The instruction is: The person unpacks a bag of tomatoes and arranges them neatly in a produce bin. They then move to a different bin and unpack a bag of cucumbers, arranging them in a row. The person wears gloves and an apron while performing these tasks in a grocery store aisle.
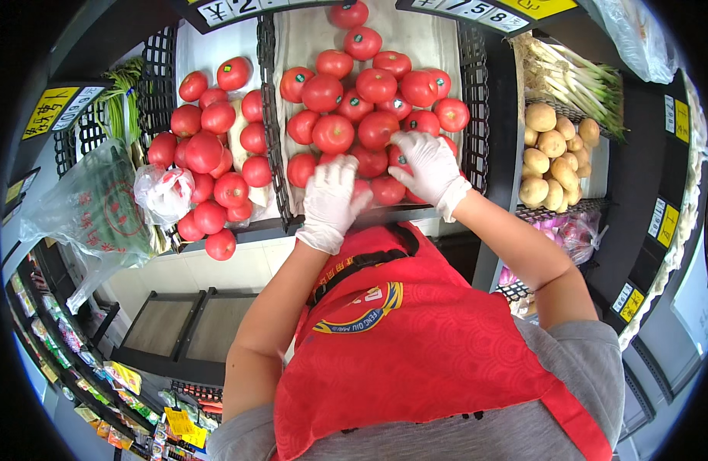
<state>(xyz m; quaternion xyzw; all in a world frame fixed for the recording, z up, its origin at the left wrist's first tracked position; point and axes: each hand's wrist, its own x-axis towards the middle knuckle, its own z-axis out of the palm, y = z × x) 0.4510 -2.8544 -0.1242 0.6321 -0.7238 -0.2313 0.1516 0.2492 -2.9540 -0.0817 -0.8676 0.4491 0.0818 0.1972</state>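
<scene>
Both my hands wear thin white gloves and reach into the front of a tomato bin lined with pale cloth point(426, 55). My right hand point(431, 168) curls its fingers and thumb about a red tomato point(401, 160) that bears a small sticker. Over the front row lies my left hand point(332, 201), fingertips down among the fruit. Its thumb is against a tomato point(361, 189) partly hidden by the hand; whether it grips this tomato is unclear. Behind my hands the tomatoes are heaped, several with stickers, such as a large tomato point(333, 133) near the middle.
A black mesh divider point(268, 98) separates a second tomato pile point(204, 151) at left. A knotted plastic bag point(109, 201) hangs beside it. Potatoes point(552, 144) and scallions point(573, 75) fill bins at right. Price signs point(475, 12) overhang the far edge. My red apron point(411, 346) is close to the bin's front edge.
</scene>
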